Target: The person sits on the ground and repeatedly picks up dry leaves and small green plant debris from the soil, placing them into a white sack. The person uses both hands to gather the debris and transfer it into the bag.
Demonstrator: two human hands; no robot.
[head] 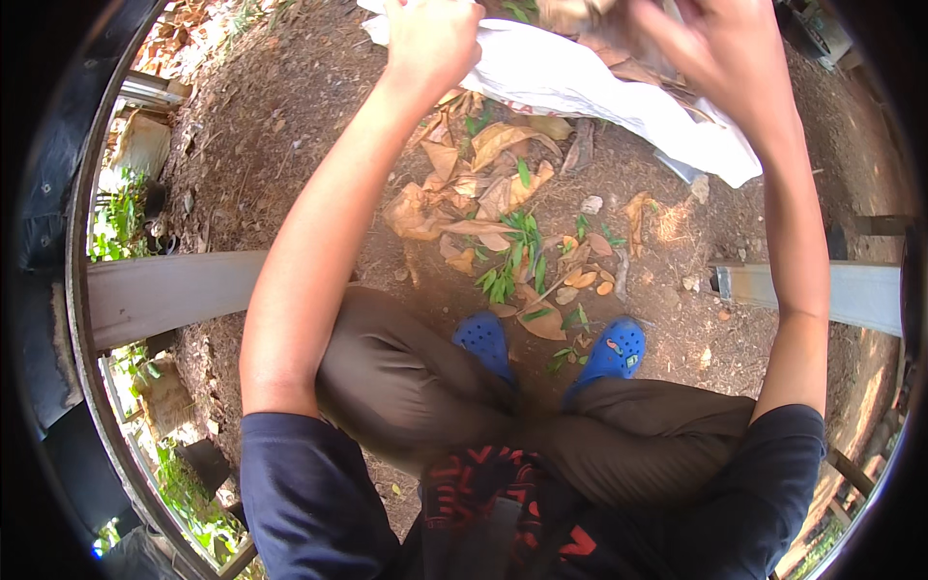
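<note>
My left hand point(435, 40) is closed on the rim of a white sack point(558, 65) near the top edge of the view. The sack bears some red print, and its mouth gapes toward the top, with dry brown leaves point(638, 69) in it. Over the sack's right part is my right hand point(714, 61), blurred, its thumb stretched out beside the leaves. Its fingertips are cut off or smeared, so whether it holds a leaf cannot be told. Below the sack, large dry leaves point(507, 138) lie on the soil.
Green leaf sprigs point(518, 254) and small stones point(591, 205) lie before my blue clogs point(615, 348). A metal beam point(174, 290) runs to the left, another metal beam point(819, 290) to the right. Bare soil point(246, 145) spreads at the upper left, with plants point(119, 225) beyond.
</note>
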